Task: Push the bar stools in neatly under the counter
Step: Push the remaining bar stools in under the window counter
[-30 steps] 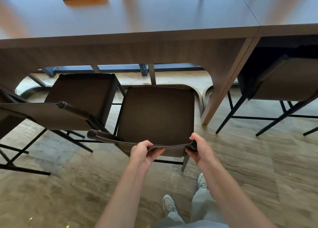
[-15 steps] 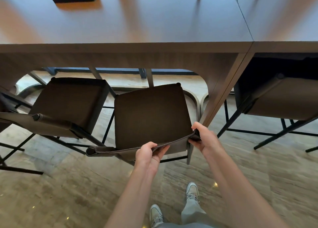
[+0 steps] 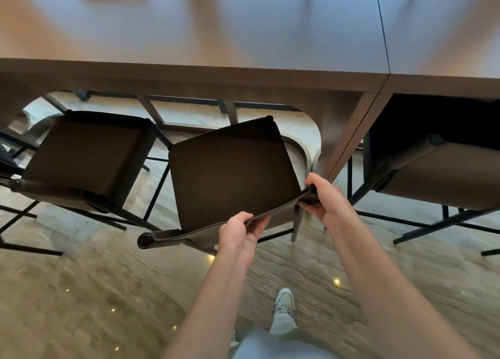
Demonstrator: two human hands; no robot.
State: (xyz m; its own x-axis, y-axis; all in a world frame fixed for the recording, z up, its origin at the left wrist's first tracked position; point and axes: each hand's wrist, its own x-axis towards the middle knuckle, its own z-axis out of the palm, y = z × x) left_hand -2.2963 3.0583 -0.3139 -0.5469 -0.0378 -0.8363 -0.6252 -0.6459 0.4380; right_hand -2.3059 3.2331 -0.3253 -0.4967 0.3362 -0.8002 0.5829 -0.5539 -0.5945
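A dark brown bar stool (image 3: 230,172) with a low curved backrest stands in front of the wooden counter (image 3: 189,74), its seat turned a little to the left. My left hand (image 3: 240,231) grips the backrest's top edge near its middle. My right hand (image 3: 324,199) grips the backrest's right end by the frame post. The seat's far corner reaches just under the counter's front edge. A second stool (image 3: 86,155) stands to its left, partly under the counter. A third stool (image 3: 438,174) sits under the neighbouring counter section on the right.
The counter's slanted wooden leg panel (image 3: 349,142) comes down close to my right hand. Thin black stool legs (image 3: 157,190) and crossbars spread over the wood-look floor. Part of another stool (image 3: 8,163) shows at the far left. My shoe (image 3: 284,303) is below.
The stool has slid forward toward the counter and swung so its right side leads. Both hands kept their grip on the backrest and moved with it; the view came closer.
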